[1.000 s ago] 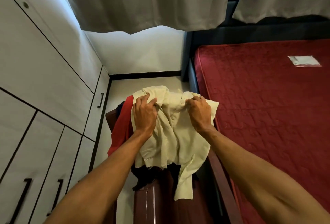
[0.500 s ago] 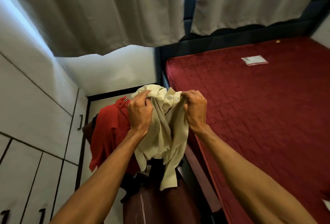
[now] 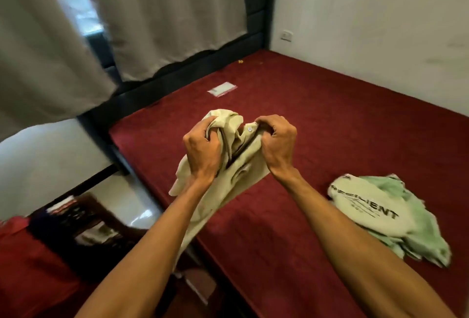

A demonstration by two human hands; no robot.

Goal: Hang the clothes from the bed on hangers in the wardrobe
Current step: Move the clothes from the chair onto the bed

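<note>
Swung over the bed's (image 3: 330,119) edge now, the cream shirt (image 3: 243,165) hangs with left hand (image 3: 201,151) and right hand (image 3: 275,145) each clenched on its bunched top.

Both bare forearms reach out front, angling in toward each other. Left hand (image 3: 203,151) and right hand (image 3: 275,145) are close together, backs up, each fisted tight on the shirt (image 3: 245,165).
</note>
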